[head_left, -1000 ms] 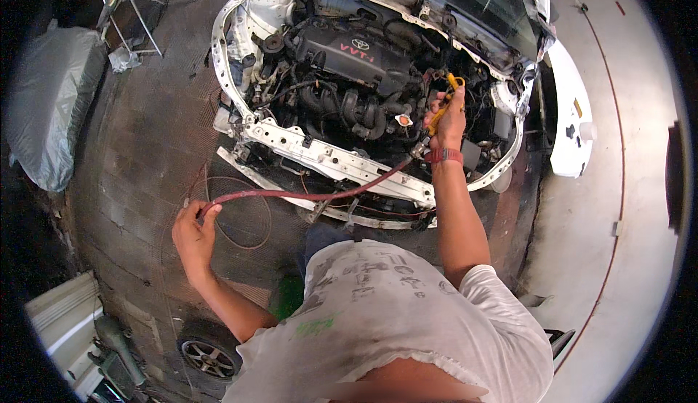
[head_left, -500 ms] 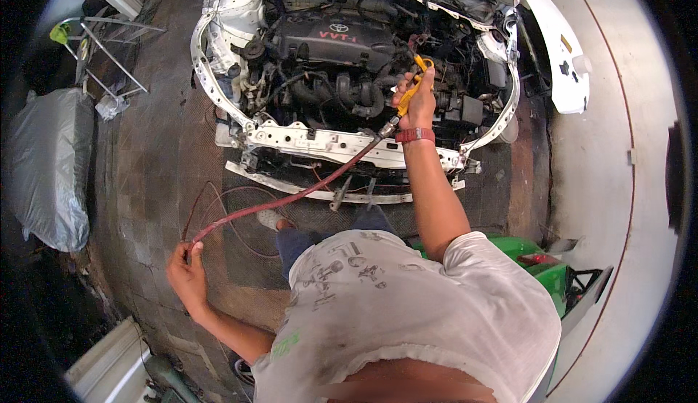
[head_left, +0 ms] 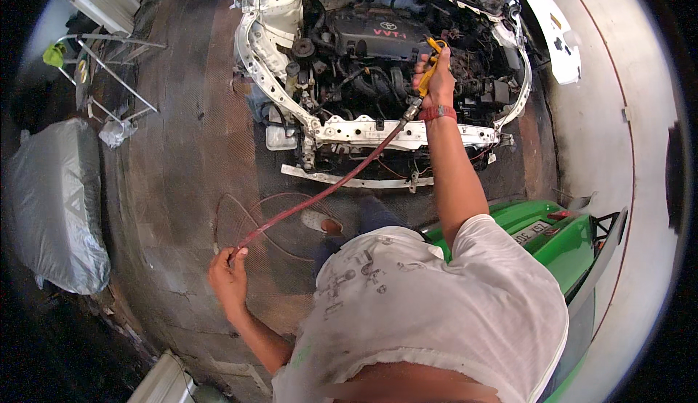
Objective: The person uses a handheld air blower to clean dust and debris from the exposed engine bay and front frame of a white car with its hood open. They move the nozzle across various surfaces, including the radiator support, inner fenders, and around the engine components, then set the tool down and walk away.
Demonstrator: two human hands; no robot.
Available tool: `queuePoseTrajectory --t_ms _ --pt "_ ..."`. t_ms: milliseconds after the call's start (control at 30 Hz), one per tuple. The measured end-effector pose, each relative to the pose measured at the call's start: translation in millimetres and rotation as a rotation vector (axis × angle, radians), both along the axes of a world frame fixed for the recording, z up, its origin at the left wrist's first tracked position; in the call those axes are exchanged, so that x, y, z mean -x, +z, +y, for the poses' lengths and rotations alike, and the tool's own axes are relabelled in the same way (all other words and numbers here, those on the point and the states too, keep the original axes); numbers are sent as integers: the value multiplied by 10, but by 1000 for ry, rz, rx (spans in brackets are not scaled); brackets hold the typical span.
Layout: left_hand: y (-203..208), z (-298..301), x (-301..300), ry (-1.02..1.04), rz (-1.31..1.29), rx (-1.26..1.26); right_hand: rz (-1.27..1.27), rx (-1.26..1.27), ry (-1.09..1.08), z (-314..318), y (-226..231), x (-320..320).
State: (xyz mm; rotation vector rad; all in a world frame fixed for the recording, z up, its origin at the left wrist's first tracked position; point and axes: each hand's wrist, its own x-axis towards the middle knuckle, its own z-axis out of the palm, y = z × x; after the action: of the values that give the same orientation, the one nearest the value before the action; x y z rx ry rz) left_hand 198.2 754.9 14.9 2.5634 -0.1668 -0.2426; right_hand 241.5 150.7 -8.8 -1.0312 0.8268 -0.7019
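Observation:
A yellow air blow gun (head_left: 427, 82) is gripped in my right hand (head_left: 438, 79), over the open engine bay. Its nozzle end points up and away, toward the right side of the black engine cover (head_left: 378, 31). From the metal coupling at its base a red air hose (head_left: 327, 191) runs down to the left. My left hand (head_left: 230, 276) pinches that hose low on the left, well away from the car. Beyond the left hand the hose loops on the floor. The white front crossmember (head_left: 378, 133) lies below my right wrist.
A green car bumper (head_left: 560, 247) is at my right, beside the pale wall (head_left: 596, 148). On the left are a grey plastic-covered object (head_left: 62, 207) and a metal folding frame (head_left: 120, 76). A white fender panel (head_left: 556, 29) stands right of the car. A detached bumper beam (head_left: 356, 182) spans the front.
The view has shifted left, so the car and both hands appear farther right. Both hands keep their hold on the blow gun and hose.

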Motion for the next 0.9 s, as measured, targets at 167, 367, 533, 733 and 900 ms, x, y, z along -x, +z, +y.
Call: queuePoseTrajectory --t_ms 167,367,533,733,900 --pt "-253 83 -191 -175 79 99 -20 -19 -34 -383 189 -246" --pt "-495 -281 -150 -269 117 132 48 -40 -119 -1050 294 -763" --pt "-308 -887 -332 -291 32 62 94 -21 -160 -1613 153 -1265" --pt "-19 -1693 -862 -398 30 -22 66 16 -244 -2416 -334 -1896" --pt "62 -2216 -1204 -428 -32 -25 106 74 -235 -2863 -662 -2361"
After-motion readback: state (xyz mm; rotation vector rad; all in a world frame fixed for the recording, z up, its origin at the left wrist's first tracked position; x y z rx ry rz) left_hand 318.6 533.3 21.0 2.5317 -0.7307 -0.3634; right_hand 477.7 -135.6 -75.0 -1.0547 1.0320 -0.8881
